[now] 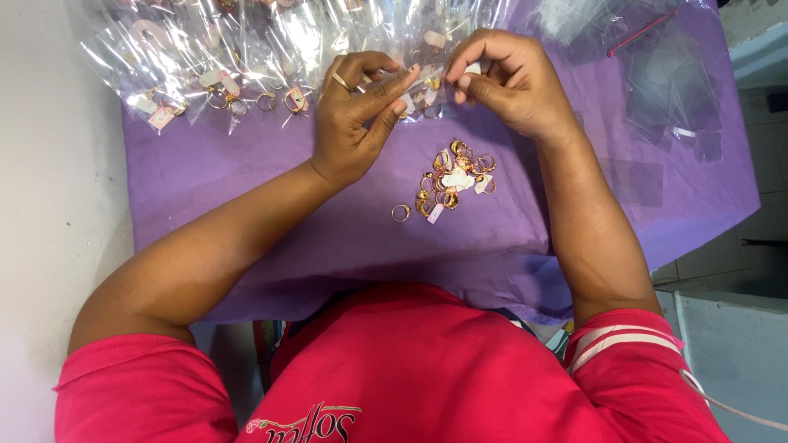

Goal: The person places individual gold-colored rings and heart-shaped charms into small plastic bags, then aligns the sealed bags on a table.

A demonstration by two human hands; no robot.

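My left hand (355,115) and my right hand (502,78) meet above a purple cloth (312,221). Together they pinch a small clear plastic bag (427,92) that has a gold ring and a white tag inside. My left hand wears a gold ring on one finger. Just below my hands lies a loose pile of gold rings with small white tags (453,176). One single gold ring (400,212) rests apart at the pile's left.
A row of clear bags with gold rings inside (222,74) lies across the cloth's far left. Empty clear bags (673,90) are spread at the far right. A white surface (49,205) borders the cloth on the left.
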